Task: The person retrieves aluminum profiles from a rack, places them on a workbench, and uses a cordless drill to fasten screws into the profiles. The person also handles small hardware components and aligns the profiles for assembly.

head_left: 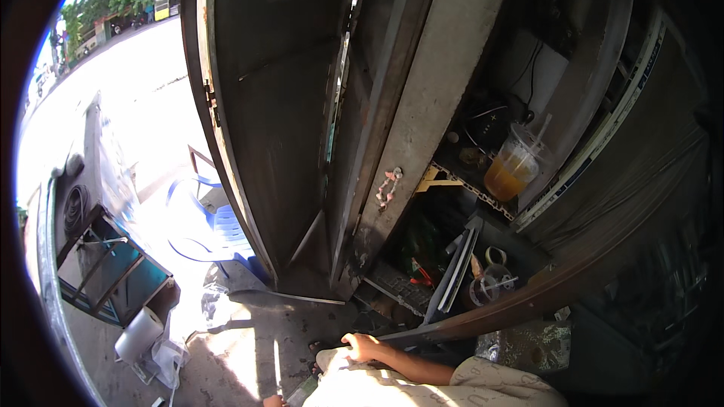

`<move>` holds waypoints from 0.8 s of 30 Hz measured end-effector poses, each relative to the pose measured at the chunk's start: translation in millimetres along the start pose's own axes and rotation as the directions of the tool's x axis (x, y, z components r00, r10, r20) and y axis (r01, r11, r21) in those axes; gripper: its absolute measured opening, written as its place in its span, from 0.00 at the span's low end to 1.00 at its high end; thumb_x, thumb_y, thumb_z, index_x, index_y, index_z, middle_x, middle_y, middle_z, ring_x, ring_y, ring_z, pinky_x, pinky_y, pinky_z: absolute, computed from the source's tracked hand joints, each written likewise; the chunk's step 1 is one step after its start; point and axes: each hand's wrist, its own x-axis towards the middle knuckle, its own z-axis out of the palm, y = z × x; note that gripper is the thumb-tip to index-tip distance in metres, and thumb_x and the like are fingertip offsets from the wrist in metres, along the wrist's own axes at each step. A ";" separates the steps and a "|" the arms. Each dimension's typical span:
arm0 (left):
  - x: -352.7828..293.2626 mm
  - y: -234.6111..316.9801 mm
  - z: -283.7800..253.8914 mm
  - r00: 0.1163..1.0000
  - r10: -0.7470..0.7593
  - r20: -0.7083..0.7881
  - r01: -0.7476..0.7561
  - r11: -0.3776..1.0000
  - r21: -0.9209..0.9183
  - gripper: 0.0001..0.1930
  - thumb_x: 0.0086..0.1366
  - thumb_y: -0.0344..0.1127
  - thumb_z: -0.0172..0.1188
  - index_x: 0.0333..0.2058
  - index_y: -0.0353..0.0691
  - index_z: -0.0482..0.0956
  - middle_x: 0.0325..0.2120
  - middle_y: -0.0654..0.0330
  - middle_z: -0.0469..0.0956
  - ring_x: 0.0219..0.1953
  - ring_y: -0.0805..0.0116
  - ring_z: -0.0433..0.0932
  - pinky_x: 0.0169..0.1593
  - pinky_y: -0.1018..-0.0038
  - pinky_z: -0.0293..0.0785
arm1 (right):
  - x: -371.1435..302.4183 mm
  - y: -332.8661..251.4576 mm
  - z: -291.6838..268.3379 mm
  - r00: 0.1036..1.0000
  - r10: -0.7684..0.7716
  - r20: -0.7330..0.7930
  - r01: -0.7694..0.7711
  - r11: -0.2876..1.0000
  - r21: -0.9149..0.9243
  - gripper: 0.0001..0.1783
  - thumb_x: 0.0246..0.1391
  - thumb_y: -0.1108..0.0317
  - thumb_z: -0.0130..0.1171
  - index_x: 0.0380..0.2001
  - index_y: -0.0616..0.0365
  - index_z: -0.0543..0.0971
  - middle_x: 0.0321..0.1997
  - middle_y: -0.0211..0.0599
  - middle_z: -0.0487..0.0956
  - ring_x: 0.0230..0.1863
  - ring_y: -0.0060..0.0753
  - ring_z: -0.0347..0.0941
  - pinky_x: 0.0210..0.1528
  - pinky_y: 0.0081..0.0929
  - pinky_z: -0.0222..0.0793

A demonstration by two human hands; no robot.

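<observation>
A hand (366, 347) is resting on the person's knee beside a dark metal bar (483, 316), grasping nothing; the other hand is lying out of view.

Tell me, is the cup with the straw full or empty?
Nearly full. Orange drink fills most of the clear plastic cup, which stands on the shelf with a straw poking up from its lid.

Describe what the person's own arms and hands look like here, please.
Only one bare hand shows clearly, with a bare forearm running toward the lower right: no glove, sleeve, watch or ring visible. It lies by light beige patterned cloth, apparently the person's clothing. A sliver that may be fingertips peeks in at the bottom edge.
</observation>
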 end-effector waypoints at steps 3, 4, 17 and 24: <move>13.0 16.0 -13.4 0.998 -0.060 -0.014 0.059 0.997 -0.057 0.12 0.74 0.38 0.57 0.46 0.35 0.80 0.36 0.52 0.82 0.31 0.51 0.84 0.31 0.53 0.83 | 84.6 13.6 18.3 0.822 0.382 0.422 -0.432 0.902 0.026 0.56 0.57 0.27 0.61 0.73 0.64 0.68 0.68 0.56 0.78 0.67 0.51 0.76 0.69 0.44 0.70; 14.5 31.3 -13.7 0.998 -0.054 -0.010 0.054 0.997 -0.062 0.12 0.75 0.38 0.57 0.46 0.35 0.80 0.36 0.52 0.82 0.31 0.51 0.84 0.32 0.53 0.83 | 103.5 10.5 33.6 0.806 0.300 0.510 -0.328 0.944 -0.037 0.55 0.58 0.27 0.61 0.72 0.64 0.69 0.69 0.56 0.76 0.69 0.51 0.73 0.71 0.45 0.67; 16.4 203.6 -59.7 0.986 0.135 0.097 -0.130 0.990 -0.059 0.15 0.75 0.38 0.57 0.50 0.32 0.80 0.40 0.51 0.83 0.36 0.52 0.86 0.40 0.52 0.86 | 353.9 -146.9 82.2 0.668 0.005 0.744 0.266 0.932 -0.245 0.32 0.59 0.54 0.65 0.64 0.57 0.79 0.66 0.51 0.79 0.66 0.50 0.75 0.65 0.50 0.68; 19.1 106.8 -181.8 0.979 -0.195 -0.057 0.183 0.968 -0.172 0.16 0.76 0.38 0.57 0.52 0.30 0.80 0.42 0.50 0.84 0.39 0.52 0.87 0.44 0.52 0.87 | 354.0 -128.0 100.8 0.703 0.268 0.658 -0.226 0.962 -0.150 0.23 0.62 0.56 0.61 0.52 0.62 0.87 0.55 0.42 0.86 0.54 0.43 0.83 0.57 0.48 0.76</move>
